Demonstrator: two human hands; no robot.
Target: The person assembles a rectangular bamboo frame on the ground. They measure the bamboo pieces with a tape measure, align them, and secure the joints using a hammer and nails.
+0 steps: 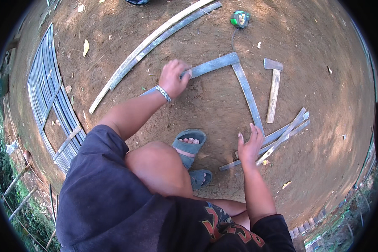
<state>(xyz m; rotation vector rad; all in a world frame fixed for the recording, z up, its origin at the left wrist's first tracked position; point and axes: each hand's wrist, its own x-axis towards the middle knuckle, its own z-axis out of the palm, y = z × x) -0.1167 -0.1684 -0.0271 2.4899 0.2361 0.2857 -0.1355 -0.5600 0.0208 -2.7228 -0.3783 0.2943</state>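
Note:
A long grey bamboo strip (216, 65) lies slantwise on the ground in front of me. My left hand (174, 79) is closed over it partway along, its fingers slightly blurred. At its right end the strip meets a second bamboo strip (248, 90), which runs back toward me and forms a corner. Beside the near end of that second strip is my right hand (250, 146), with thumb and fingers apart and nothing visibly held; whether it touches the strip I cannot tell. Several short strips (282, 135) lie crossed just beyond and right of this hand.
A hatchet (274, 89) with a wooden handle rests to the right. Farther off is a green and black tape measure (240, 19). Two long strips (149, 43) lie side by side at upper left. A slatted panel (50, 96) is at far left. My sandalled feet (189, 145) are below.

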